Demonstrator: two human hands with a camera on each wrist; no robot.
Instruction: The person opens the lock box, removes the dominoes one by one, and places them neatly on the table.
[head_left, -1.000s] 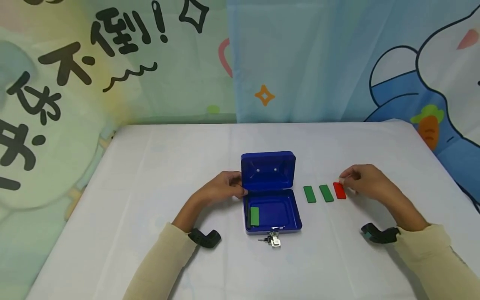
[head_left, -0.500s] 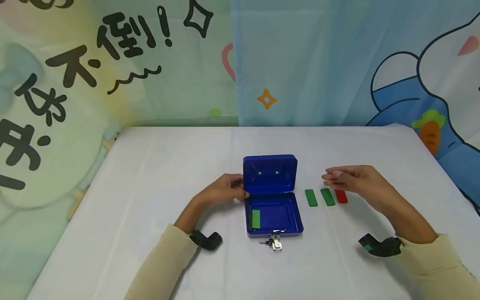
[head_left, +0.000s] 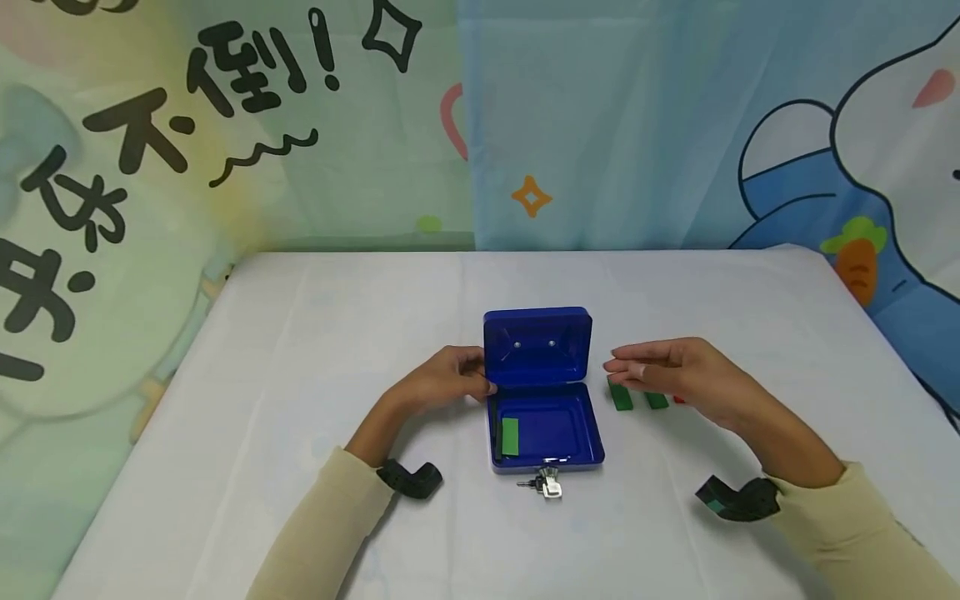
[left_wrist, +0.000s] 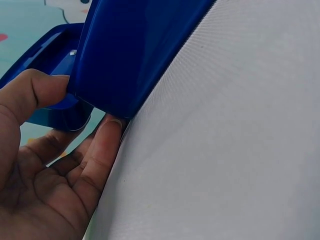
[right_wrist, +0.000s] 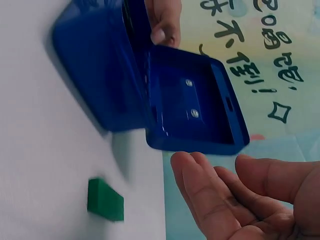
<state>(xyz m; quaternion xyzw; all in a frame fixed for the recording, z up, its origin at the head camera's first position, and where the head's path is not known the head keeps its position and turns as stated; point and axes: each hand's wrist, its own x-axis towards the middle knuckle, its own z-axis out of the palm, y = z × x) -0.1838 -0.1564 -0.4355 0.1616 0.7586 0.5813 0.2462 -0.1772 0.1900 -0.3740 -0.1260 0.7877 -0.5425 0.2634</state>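
A blue metal cash box point(head_left: 555, 421) stands on the table with its lid point(head_left: 537, 343) raised. At its back left corner my left hand point(head_left: 446, 375) holds the box, thumb on the rim and fingers behind it. In the left wrist view, the thumb point(left_wrist: 42, 92) presses the box edge. One green block point(head_left: 510, 437) lies inside at the left. My right hand point(head_left: 675, 367) hovers to the right of the lid with fingers extended and nothing between them. Below it are a green block point(head_left: 621, 397), another green block point(head_left: 657, 401) and a red block point(head_left: 678, 399), partly covered.
A small padlock point(head_left: 550, 483) with a key hangs at the box's front edge. White cloth point(head_left: 337, 300) covers the table. Printed curtains point(head_left: 600, 125) hang behind it. Each wrist wears a black camera mount point(head_left: 411, 480).
My right hand has left the red block and moved left over the green blocks towards the lid, fingers straightening. The left hand stays at the box corner.
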